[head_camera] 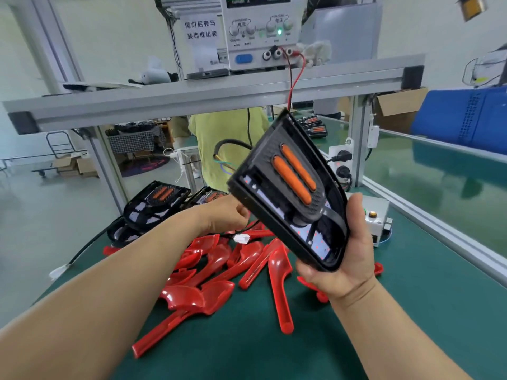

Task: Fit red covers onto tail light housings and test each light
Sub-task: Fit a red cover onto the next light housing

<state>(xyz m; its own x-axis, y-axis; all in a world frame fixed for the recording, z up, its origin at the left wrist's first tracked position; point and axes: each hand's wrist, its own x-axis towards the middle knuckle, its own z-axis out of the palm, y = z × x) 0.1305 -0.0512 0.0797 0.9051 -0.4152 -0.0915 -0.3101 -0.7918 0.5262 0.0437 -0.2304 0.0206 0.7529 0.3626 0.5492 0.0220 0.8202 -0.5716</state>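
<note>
My right hand (345, 259) grips a black tail light housing (285, 187) by its lower end and holds it tilted above the table. The housing shows two orange strips and has no red cover on it. My left hand (230, 215) reaches behind the housing, fingers curled at its black cable near a white connector (241, 238); what exactly it holds is hidden. Several red covers (219, 267) lie scattered on the green table (411, 311) below.
More black housings (155, 202) are stacked at the table's far left. A small grey test box (377, 215) stands right of the held housing. A power supply (260, 31) sits on the aluminium shelf above, red lead hanging down. A person in yellow stands beyond.
</note>
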